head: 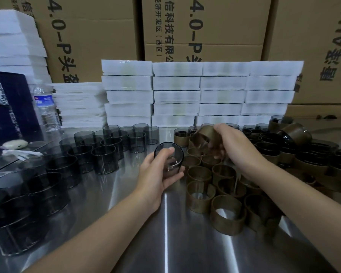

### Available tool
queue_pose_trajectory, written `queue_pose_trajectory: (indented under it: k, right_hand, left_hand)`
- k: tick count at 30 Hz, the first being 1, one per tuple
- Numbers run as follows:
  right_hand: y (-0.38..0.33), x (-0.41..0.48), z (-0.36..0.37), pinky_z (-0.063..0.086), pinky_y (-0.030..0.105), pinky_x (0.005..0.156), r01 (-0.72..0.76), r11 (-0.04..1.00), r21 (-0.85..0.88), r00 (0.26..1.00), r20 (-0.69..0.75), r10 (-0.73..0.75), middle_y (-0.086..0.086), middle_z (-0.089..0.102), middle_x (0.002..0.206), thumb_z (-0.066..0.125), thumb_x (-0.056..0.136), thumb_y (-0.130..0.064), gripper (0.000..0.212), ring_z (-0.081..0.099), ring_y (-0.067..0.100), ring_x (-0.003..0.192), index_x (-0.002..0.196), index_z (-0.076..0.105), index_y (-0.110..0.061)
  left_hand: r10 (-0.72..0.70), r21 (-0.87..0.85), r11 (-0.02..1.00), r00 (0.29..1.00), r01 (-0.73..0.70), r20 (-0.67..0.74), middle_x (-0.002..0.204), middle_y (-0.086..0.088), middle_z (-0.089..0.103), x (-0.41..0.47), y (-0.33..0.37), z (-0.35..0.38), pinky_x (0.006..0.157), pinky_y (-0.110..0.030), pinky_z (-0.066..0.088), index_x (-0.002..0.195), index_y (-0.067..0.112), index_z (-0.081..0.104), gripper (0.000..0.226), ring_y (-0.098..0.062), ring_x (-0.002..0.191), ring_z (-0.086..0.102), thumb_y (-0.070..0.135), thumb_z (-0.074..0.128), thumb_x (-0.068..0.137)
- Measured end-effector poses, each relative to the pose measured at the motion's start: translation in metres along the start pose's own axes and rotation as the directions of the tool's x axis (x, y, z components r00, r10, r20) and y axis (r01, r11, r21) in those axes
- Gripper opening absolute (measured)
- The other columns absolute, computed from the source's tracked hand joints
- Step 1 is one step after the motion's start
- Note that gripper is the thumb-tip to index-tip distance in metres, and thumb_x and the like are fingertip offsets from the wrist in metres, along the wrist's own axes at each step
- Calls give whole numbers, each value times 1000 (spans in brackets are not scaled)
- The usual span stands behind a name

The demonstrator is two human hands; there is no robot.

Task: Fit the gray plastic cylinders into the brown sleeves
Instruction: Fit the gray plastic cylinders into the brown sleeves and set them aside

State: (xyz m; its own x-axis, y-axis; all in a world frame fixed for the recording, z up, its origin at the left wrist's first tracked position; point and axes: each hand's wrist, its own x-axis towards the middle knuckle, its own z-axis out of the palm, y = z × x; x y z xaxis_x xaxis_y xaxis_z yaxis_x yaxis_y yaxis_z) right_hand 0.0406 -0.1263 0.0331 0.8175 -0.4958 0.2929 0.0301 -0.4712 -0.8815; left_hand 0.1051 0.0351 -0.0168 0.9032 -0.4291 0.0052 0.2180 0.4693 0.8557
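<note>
My left hand (158,172) grips a gray see-through plastic cylinder (170,154), held above the steel table with its open mouth tilted up. My right hand (232,144) holds a brown sleeve (204,135) from above, lifted over a cluster of empty brown sleeves (215,184). The held sleeve is to the right of the cylinder and slightly higher, apart from it. Several loose gray cylinders (104,154) stand in rows at the left. Cylinders fitted in brown sleeves (295,154) crowd the right side.
The steel table (165,233) stretches toward me. Stacks of white foam trays (201,91) line the back, with cardboard boxes (215,26) behind. A water bottle (45,107) and a dark blue box (10,103) stand at the far left.
</note>
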Motion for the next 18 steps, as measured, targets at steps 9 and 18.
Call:
queue_pose_trajectory:
  k: [9,18]
  right_hand:
    - [15,-30,9,38,16,61,237,963,-129,968,-59,-246,0,60,73,58,80,-38,34,50,4,61,63,52,-9]
    - [7,-43,15,50,27,87,498,867,-10,860,-118,-496,-12,50,110,70,80,-21,15,54,1,104,83,60,-31]
  left_hand:
    - [18,20,1000,996,-20,87,69,-4,71,-5,2,3,54,-26,56,88,11,58,14,-28,70,73,18,69,84]
    - [71,47,996,991,-77,115,108,-16,71,-7,4,7,65,-29,58,105,18,67,28,-34,101,68,40,58,89]
